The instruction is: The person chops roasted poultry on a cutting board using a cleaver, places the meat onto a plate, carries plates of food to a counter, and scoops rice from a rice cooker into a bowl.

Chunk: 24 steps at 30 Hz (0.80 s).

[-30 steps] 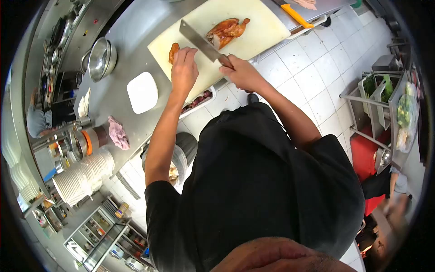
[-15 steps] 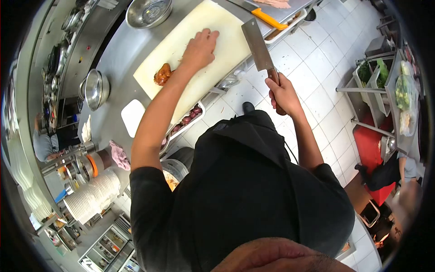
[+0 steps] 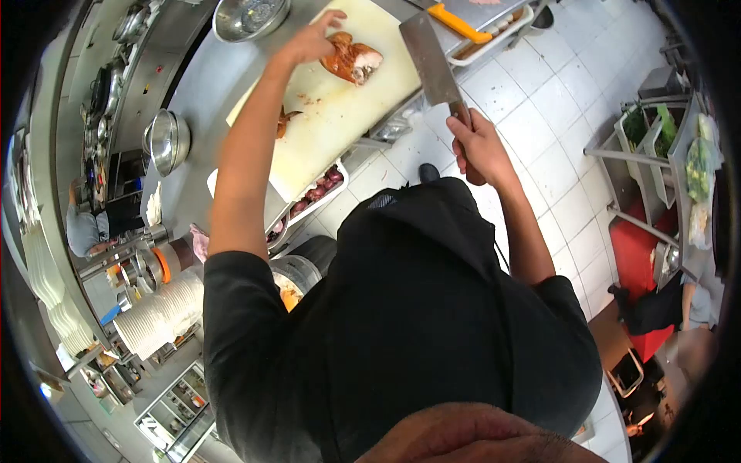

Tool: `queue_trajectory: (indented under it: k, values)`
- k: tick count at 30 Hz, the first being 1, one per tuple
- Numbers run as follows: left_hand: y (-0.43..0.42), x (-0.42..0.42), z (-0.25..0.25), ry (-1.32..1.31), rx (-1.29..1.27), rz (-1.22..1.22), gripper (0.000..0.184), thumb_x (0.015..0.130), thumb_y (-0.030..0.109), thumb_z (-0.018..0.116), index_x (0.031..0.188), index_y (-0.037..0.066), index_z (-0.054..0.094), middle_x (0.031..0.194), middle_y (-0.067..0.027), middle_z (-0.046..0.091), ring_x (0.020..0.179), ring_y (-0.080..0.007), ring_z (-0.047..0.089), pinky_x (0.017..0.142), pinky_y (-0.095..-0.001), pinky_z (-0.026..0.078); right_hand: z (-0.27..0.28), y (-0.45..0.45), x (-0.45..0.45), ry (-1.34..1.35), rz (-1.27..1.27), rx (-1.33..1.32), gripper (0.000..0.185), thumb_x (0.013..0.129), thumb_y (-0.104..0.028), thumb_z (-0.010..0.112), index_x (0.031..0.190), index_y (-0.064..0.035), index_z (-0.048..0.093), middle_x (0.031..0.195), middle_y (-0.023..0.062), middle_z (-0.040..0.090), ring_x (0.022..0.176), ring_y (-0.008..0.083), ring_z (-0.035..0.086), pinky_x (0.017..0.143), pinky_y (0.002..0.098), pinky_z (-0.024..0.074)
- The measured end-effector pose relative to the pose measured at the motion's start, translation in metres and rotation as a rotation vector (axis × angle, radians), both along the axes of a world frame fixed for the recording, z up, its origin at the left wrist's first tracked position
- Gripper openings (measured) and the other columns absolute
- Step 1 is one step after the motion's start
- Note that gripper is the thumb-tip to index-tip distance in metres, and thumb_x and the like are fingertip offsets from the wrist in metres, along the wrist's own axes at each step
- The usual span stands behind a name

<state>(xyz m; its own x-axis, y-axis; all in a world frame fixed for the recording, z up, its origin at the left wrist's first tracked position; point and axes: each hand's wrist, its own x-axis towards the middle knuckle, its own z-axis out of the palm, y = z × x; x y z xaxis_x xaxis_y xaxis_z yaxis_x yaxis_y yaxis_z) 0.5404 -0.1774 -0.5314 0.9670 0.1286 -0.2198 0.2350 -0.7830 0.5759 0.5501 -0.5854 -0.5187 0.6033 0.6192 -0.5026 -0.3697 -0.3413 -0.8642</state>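
My left hand (image 3: 315, 40) is over the far part of a white cutting board (image 3: 340, 116), its fingers apart. It is right beside a browned roast meat piece (image 3: 349, 59), which shows a pale cut face and looks like poultry; whether the fingertips touch it I cannot tell. A smaller browned piece (image 3: 284, 123) lies at the board's left side, partly behind my left forearm. Off the board's right edge, my right hand (image 3: 478, 147) grips a cleaver (image 3: 432, 65) by its wooden handle, with the broad blade pointing up and away from me.
Steel bowls (image 3: 251, 19) (image 3: 168, 143) stand on the steel counter (image 3: 202, 100). An orange-handled knife (image 3: 459, 25) lies at the far right. Red onions (image 3: 316, 193) fill a tray below the board. Stacked plates (image 3: 158, 320) are at left. Other people are in the background at both sides.
My left hand has moved away and left, its fingers now spread. The larger meat piece now shows on the board. My right hand still holds the cleaver, shifted only slightly.
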Motion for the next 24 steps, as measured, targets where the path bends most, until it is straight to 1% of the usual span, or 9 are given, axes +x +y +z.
queue_trajectory:
  k: [3, 4, 7, 8, 11, 12, 15, 20, 24]
  values:
    - [-0.018, -0.02, 0.001, 0.118, 0.019, 0.133, 0.084, 0.071, 0.004, 0.069, 0.145, 0.013, 0.031, 0.136, -0.0173, 0.051, 0.111, -0.0268, 0.058, 0.094, -0.035, 0.047, 0.007, 0.018, -0.002, 0.044, 0.061, 0.022, 0.023, 0.101, -0.027, 0.056, 0.096, -0.0052, 0.05, 0.062, 0.0025, 0.051, 0.043, 0.0111, 0.049, 0.039, 0.0287, 0.0414]
    - [-0.025, -0.03, 0.006, 0.178, -0.004, 0.179, 0.088, 0.071, 0.006, 0.071, 0.147, 0.014, 0.027, 0.136, -0.0201, 0.05, 0.106, -0.0276, 0.058, 0.093, -0.0363, 0.048, 0.009, 0.024, -0.003, 0.042, 0.082, 0.038, 0.024, 0.101, -0.027, 0.056, 0.096, -0.005, 0.05, 0.062, 0.0025, 0.051, 0.043, 0.0111, 0.049, 0.039, 0.0287, 0.0413]
    - [-0.039, -0.064, 0.008, 0.204, -0.049, 0.351, 0.091, 0.069, 0.01, 0.074, 0.147, 0.013, 0.027, 0.134, -0.0196, 0.05, 0.102, -0.0282, 0.058, 0.093, -0.0383, 0.048, 0.007, 0.043, -0.007, 0.03, 0.156, 0.064, 0.025, 0.101, -0.028, 0.056, 0.096, -0.0043, 0.05, 0.062, 0.0025, 0.051, 0.043, 0.0109, 0.049, 0.039, 0.0287, 0.041]
    - [-0.041, -0.075, 0.004, 0.178, -0.111, 0.406, 0.089, 0.068, 0.014, 0.077, 0.145, 0.011, 0.031, 0.132, -0.0189, 0.051, 0.104, -0.0282, 0.057, 0.093, -0.0383, 0.047, 0.003, 0.051, -0.007, 0.015, 0.184, 0.062, 0.026, 0.1, -0.029, 0.056, 0.096, -0.0041, 0.05, 0.062, 0.0026, 0.051, 0.043, 0.011, 0.049, 0.039, 0.0287, 0.0409]
    - [-0.057, -0.094, 0.012, 0.078, 0.023, 0.413, 0.086, 0.069, 0.02, 0.079, 0.141, 0.005, 0.035, 0.136, -0.0238, 0.049, 0.122, -0.0344, 0.054, 0.099, -0.0399, 0.047, -0.009, 0.079, -0.006, -0.028, 0.247, 0.049, 0.028, 0.099, -0.029, 0.057, 0.096, -0.0022, 0.049, 0.064, 0.0048, 0.053, 0.044, 0.0133, 0.052, 0.039, 0.0309, 0.0422]
    - [-0.058, -0.096, 0.012, 0.044, 0.038, 0.429, 0.08, 0.069, 0.019, 0.078, 0.137, 0.003, 0.039, 0.138, -0.024, 0.047, 0.124, -0.0333, 0.052, 0.097, -0.0395, 0.049, -0.01, 0.089, -0.005, -0.053, 0.262, 0.038, 0.03, 0.099, -0.03, 0.057, 0.095, -0.0012, 0.049, 0.064, 0.0059, 0.054, 0.044, 0.0148, 0.054, 0.04, 0.0322, 0.0429]
    - [-0.05, -0.101, 0.001, -0.048, -0.005, 0.404, 0.077, 0.069, 0.018, 0.078, 0.135, 0.002, 0.042, 0.138, -0.0233, 0.047, 0.122, -0.0335, 0.054, 0.098, -0.0389, 0.049, -0.012, 0.113, -0.002, -0.142, 0.299, 0.003, 0.033, 0.098, -0.03, 0.057, 0.1, 0.0023, 0.05, 0.067, 0.009, 0.056, 0.046, 0.0189, 0.058, 0.042, 0.0353, 0.0457]
    - [-0.046, -0.096, -0.007, -0.03, -0.055, 0.379, 0.071, 0.068, 0.018, 0.079, 0.129, 0.001, 0.047, 0.129, -0.02, 0.054, 0.112, -0.0306, 0.059, 0.094, -0.0383, 0.049, -0.001, 0.123, 0.0, -0.184, 0.326, -0.057, 0.037, 0.098, -0.029, 0.056, 0.109, 0.0056, 0.051, 0.071, 0.0118, 0.059, 0.048, 0.0211, 0.059, 0.044, 0.0369, 0.0489]
    - [-0.046, -0.095, -0.008, -0.041, -0.068, 0.381, 0.069, 0.067, 0.017, 0.079, 0.127, 0.002, 0.049, 0.123, -0.018, 0.058, 0.111, -0.0301, 0.059, 0.095, -0.0375, 0.049, 0.014, 0.097, -0.005, -0.207, 0.428, -0.152, 0.029, 0.099, -0.025, 0.056, 0.103, 0.0029, 0.046, 0.064, 0.0072, 0.053, 0.045, 0.0157, 0.055, 0.04, 0.0326, 0.0451]
